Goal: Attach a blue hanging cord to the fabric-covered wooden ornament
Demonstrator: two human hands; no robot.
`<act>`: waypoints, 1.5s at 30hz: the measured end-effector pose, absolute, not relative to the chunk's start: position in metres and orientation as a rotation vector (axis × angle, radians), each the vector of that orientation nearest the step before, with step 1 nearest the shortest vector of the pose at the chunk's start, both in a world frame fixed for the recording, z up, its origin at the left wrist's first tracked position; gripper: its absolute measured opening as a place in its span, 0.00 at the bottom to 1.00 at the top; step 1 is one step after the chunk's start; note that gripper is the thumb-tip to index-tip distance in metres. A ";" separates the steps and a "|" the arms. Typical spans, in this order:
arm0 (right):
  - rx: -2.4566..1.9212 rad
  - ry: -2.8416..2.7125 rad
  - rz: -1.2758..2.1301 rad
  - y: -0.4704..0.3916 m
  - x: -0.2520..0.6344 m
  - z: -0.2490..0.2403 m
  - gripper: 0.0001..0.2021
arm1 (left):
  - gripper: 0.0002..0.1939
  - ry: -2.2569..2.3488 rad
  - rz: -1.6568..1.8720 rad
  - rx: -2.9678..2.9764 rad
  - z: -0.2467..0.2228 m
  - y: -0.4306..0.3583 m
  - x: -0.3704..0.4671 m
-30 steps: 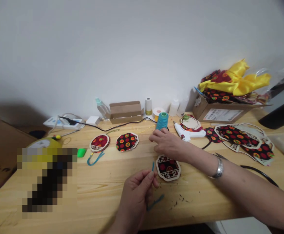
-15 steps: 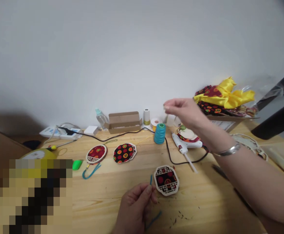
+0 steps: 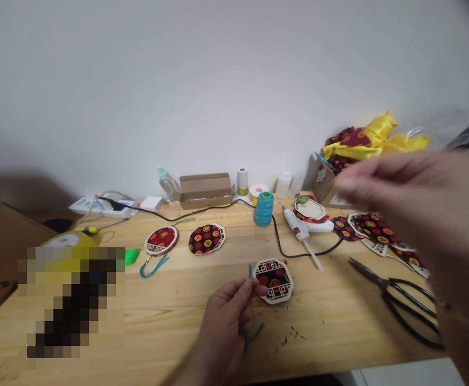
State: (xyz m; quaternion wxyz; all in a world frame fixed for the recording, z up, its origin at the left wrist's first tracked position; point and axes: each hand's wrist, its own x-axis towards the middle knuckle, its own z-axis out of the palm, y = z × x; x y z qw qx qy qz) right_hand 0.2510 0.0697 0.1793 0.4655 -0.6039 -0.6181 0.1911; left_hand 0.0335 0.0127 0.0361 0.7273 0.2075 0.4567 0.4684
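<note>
My left hand (image 3: 234, 316) is closed in a pinch on a bundle of teal thread (image 3: 254, 336), whose ends stick out above and below the fingers. Its fingertips overlap the left edge of a wooden lattice pendant (image 3: 274, 281) backed with dark red-and-black patterned cloth, which lies on the table. My right hand (image 3: 395, 193) is raised at the right, blurred, with thumb and fingertips pressed together. Whatever lies in that pinch is too small to make out. Beneath the right forearm lie black-handled scissors (image 3: 387, 289), partly covered by the arm.
A teal thread cone (image 3: 263, 209) and a white glue gun (image 3: 304, 225) with a black cord stand behind the pendant. Further left lie an octagonal cloth piece (image 3: 206, 239) and a round pendant (image 3: 161, 241). An open cardboard box (image 3: 206, 192) sits by the wall.
My right hand has moved right and closer to the camera, uncovering the glue gun area and the scissors. My left hand keeps its pinch on the thread, its fingertips now overlapping the pendant's edge.
</note>
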 end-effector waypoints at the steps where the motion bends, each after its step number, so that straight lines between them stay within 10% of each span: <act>1: -1.493 -1.605 0.573 0.060 0.237 0.163 0.05 | 0.11 1.004 1.039 0.451 0.037 0.013 0.035; 9: -1.372 -1.420 1.108 0.024 0.168 0.056 0.09 | 0.10 0.992 1.063 0.402 0.040 0.016 0.041; 31: -1.558 -1.618 1.075 0.041 0.190 0.041 0.15 | 0.11 1.036 1.053 0.455 0.037 0.014 0.042; 45: -1.488 -1.964 0.334 0.014 0.179 0.042 0.11 | 0.07 0.913 1.044 0.307 0.037 0.017 0.039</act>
